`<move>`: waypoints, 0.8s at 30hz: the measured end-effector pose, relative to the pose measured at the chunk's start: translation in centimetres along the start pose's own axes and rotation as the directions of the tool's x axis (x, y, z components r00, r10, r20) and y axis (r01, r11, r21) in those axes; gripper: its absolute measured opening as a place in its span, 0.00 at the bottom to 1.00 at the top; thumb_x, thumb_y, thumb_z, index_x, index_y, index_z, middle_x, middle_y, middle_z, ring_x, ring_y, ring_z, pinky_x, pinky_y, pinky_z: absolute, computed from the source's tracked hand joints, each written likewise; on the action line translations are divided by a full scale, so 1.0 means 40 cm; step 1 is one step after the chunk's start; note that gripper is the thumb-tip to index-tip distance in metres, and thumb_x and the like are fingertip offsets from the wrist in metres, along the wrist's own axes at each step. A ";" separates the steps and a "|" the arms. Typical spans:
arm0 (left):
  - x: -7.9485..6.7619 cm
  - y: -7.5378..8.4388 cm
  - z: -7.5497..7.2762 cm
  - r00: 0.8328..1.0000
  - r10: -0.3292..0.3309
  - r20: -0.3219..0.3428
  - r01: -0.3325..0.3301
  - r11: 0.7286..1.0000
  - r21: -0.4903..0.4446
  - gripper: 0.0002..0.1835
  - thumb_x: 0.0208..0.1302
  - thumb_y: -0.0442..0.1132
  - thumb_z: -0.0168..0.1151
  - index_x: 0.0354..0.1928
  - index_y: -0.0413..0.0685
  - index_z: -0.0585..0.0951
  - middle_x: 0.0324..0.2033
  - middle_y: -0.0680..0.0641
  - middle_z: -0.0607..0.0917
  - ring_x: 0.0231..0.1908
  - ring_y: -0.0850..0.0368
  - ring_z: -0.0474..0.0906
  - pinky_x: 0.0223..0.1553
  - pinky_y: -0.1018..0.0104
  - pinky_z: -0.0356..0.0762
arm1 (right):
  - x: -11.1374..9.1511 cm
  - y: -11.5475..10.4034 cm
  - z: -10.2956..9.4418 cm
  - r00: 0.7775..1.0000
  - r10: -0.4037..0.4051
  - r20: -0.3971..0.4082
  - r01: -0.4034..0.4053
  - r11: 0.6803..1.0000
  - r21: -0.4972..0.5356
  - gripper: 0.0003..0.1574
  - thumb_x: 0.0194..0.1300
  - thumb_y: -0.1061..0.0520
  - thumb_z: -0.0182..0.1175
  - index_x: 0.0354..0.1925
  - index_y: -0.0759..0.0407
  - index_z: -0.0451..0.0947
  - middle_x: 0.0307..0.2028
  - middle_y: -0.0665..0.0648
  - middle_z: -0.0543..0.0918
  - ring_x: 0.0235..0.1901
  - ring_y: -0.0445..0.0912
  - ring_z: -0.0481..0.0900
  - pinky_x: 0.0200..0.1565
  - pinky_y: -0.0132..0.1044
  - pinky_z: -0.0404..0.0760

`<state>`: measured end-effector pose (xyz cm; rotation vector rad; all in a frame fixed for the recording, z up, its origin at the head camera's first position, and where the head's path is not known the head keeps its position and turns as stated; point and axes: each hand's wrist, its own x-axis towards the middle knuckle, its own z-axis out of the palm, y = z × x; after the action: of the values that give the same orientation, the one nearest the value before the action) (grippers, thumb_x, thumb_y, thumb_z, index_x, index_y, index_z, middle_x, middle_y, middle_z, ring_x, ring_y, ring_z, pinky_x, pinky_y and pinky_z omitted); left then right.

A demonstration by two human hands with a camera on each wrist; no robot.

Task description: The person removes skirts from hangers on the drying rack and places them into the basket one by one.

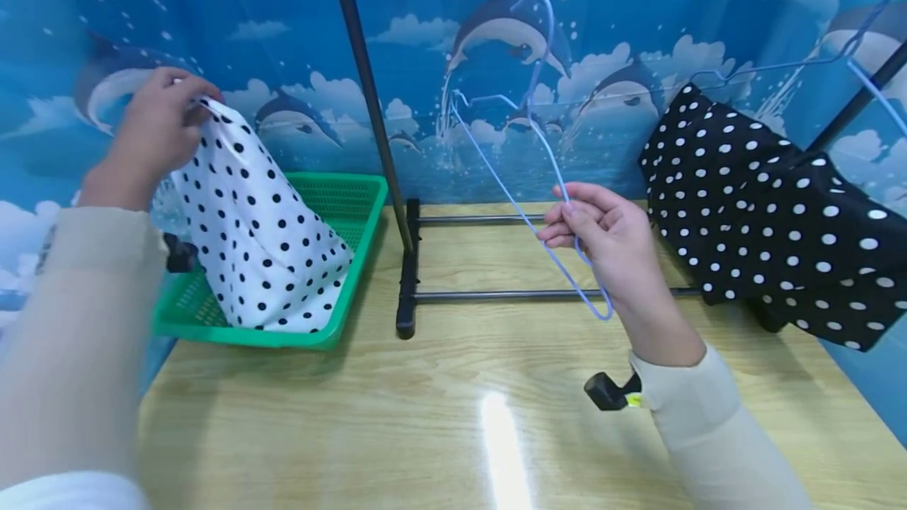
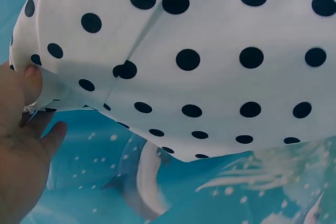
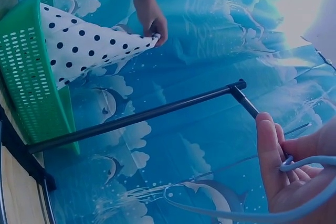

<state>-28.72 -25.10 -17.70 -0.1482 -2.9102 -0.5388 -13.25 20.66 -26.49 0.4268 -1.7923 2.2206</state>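
Note:
My left hand [image 1: 159, 120] pinches the top edge of a white cloth with black polka dots [image 1: 258, 234], pulled up into a peak. Its lower part still lies in the green plastic basket [image 1: 375, 203]. In the left wrist view the thumb presses on the cloth [image 2: 220, 82] near its corner. My right hand [image 1: 602, 230] grips a light blue hanger [image 1: 489, 160] by one end, thumb against fingers, with its hook pointing up below the rack's top bar. The right wrist view shows the hanger [image 3: 247, 216] passing between the thumb and fingers.
A black clothes rack [image 1: 368, 93] stands on the wooden table [image 1: 340, 415]. At its right side a black cloth with white dots [image 1: 758, 203] hangs from another blue hanger [image 1: 772, 67]. Behind everything is a blue dolphin-print curtain [image 1: 283, 14].

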 end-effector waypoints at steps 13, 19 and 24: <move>0.056 0.021 0.135 0.994 0.030 0.101 -0.032 0.999 0.017 0.23 0.73 0.26 0.43 0.67 0.44 0.68 0.71 0.33 0.53 0.70 0.29 0.47 0.64 0.32 0.55 | 0.014 -0.022 0.029 1.000 -0.013 0.004 0.014 0.998 -0.057 0.15 0.72 0.64 0.52 0.53 0.72 0.72 0.32 0.56 0.86 0.29 0.44 0.86 0.36 0.35 0.85; 0.074 0.035 0.195 0.988 0.011 0.157 -0.018 0.999 0.048 0.21 0.73 0.27 0.43 0.65 0.44 0.69 0.68 0.31 0.58 0.67 0.29 0.52 0.63 0.32 0.56 | 0.024 -0.024 0.047 1.000 -0.029 0.005 0.029 0.998 -0.052 0.16 0.72 0.65 0.52 0.54 0.73 0.72 0.32 0.56 0.86 0.29 0.44 0.86 0.36 0.35 0.85; 0.076 0.032 0.239 0.987 0.002 0.162 -0.013 0.998 0.066 0.20 0.74 0.28 0.43 0.65 0.42 0.68 0.68 0.30 0.58 0.67 0.28 0.52 0.62 0.32 0.57 | 0.033 -0.027 0.061 1.000 -0.010 0.001 0.010 0.998 -0.057 0.17 0.72 0.65 0.51 0.56 0.74 0.71 0.32 0.55 0.86 0.29 0.44 0.86 0.37 0.35 0.85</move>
<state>-33.03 -20.23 -25.47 -0.2024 -3.0794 -0.4478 -13.90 18.53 -24.52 0.4240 -1.8449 2.1573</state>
